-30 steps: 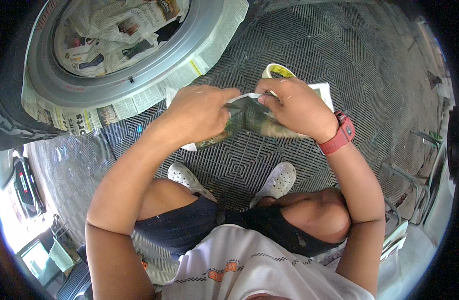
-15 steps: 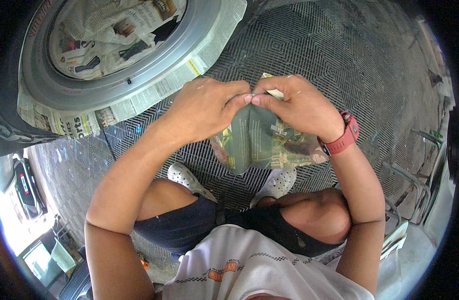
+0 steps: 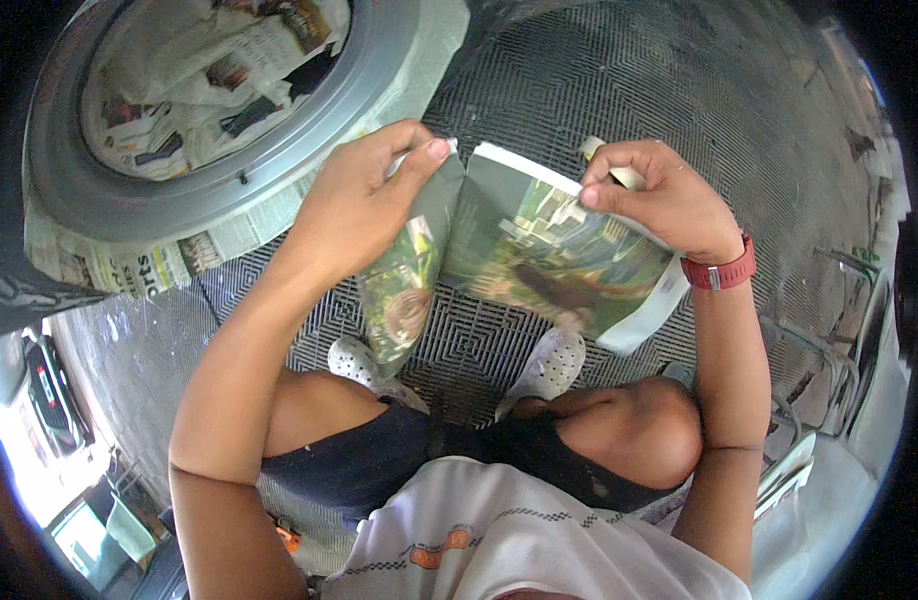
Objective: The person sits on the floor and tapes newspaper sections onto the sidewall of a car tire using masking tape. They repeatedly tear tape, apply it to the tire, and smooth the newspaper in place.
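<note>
A printed picture page is parted into two pieces. My left hand (image 3: 364,190) pinches the top of the narrower left piece (image 3: 404,295) between thumb and fingers. The wider right piece (image 3: 549,250) hangs from my right hand (image 3: 659,190), its upper edge pinched under the thumb. Between the pieces a gap shows at the top; lower down their edges come close, and whether they still touch I cannot tell. A pale curved band (image 3: 627,178) sits by my right fingers, its kind unclear. A red wristband (image 3: 721,268) is on my right wrist.
A grey wheel rim (image 3: 214,190) on a tyre is at the upper left. Newspaper (image 3: 204,252) skirts its edge and covers its middle. Patterned grey matting (image 3: 549,90) lies below my hands. Speckled clogs (image 3: 549,365) are on my feet. Metal bars (image 3: 829,350) stand at the right.
My hands have moved apart, the left one leftward and the right one rightward. The page, in one piece along its top before, has come apart between them.
</note>
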Action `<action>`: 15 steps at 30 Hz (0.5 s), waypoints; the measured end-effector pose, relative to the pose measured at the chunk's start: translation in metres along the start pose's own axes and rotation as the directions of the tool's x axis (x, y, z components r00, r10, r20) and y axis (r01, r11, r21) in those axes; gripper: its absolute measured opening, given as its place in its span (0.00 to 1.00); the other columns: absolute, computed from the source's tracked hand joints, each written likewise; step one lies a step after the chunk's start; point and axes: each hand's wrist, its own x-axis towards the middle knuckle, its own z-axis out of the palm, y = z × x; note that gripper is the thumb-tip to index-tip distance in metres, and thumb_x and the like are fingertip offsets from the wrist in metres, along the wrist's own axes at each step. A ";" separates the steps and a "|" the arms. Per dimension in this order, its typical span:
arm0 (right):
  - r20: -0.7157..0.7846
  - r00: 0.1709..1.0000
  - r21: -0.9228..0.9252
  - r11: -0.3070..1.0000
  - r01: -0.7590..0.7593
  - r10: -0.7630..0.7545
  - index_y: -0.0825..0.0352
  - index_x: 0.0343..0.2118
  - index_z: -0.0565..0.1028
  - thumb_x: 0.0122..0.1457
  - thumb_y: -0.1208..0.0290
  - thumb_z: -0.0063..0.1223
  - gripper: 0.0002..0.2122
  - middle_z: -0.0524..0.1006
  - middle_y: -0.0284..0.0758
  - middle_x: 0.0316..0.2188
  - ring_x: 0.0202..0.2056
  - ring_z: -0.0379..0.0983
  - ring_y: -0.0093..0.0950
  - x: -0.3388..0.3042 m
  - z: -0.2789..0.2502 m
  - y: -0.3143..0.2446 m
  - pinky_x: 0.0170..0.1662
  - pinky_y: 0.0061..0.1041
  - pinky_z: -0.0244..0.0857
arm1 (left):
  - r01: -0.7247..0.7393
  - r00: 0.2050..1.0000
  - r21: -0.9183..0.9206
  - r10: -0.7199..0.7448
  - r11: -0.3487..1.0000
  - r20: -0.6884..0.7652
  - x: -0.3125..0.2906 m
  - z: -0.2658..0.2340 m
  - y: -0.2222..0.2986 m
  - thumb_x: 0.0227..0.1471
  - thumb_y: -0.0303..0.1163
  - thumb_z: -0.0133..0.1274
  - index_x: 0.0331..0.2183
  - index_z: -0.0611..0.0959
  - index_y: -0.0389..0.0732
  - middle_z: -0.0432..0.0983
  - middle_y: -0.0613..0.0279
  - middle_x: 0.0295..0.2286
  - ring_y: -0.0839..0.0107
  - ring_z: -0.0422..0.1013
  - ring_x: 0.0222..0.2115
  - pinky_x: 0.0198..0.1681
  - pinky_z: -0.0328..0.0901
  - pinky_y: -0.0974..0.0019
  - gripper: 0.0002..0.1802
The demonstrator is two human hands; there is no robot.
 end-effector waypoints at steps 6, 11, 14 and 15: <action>-0.223 0.974 0.023 0.999 -0.026 0.030 0.68 0.39 0.81 0.71 0.64 0.60 0.11 0.80 0.26 0.31 0.35 0.72 0.15 -0.021 -0.025 0.006 0.42 0.23 0.70 | 0.041 0.992 0.081 -0.051 0.996 0.116 0.000 0.002 -0.002 0.70 0.52 0.53 0.35 0.84 0.35 0.73 0.57 0.21 0.69 0.68 0.24 0.32 0.64 0.61 0.27; -0.331 0.943 -0.060 0.997 -0.054 0.031 0.69 0.38 0.80 0.71 0.65 0.60 0.11 0.80 0.26 0.31 0.36 0.72 0.15 -0.034 -0.037 0.025 0.42 0.22 0.69 | 0.009 1.000 0.020 -0.009 1.000 0.030 0.003 -0.003 -0.012 0.72 0.49 0.53 0.31 0.79 0.35 0.61 0.66 0.20 0.76 0.57 0.23 0.28 0.55 0.63 0.25; -0.391 0.908 0.071 0.988 -0.137 0.154 0.68 0.38 0.80 0.71 0.65 0.61 0.10 0.80 0.25 0.32 0.36 0.71 0.14 -0.057 -0.047 0.040 0.43 0.22 0.69 | -0.016 1.000 0.005 0.016 1.000 0.018 0.010 -0.005 -0.019 0.73 0.46 0.53 0.31 0.77 0.36 0.59 0.68 0.22 0.78 0.55 0.26 0.29 0.54 0.65 0.24; -0.443 0.880 0.087 0.985 -0.147 0.171 0.68 0.38 0.80 0.71 0.65 0.61 0.10 0.80 0.25 0.32 0.36 0.71 0.14 -0.074 -0.054 0.050 0.43 0.21 0.68 | -0.036 0.999 0.051 0.036 0.998 -0.009 0.013 -0.003 -0.015 0.73 0.46 0.53 0.32 0.77 0.36 0.61 0.67 0.23 0.78 0.56 0.27 0.30 0.55 0.66 0.23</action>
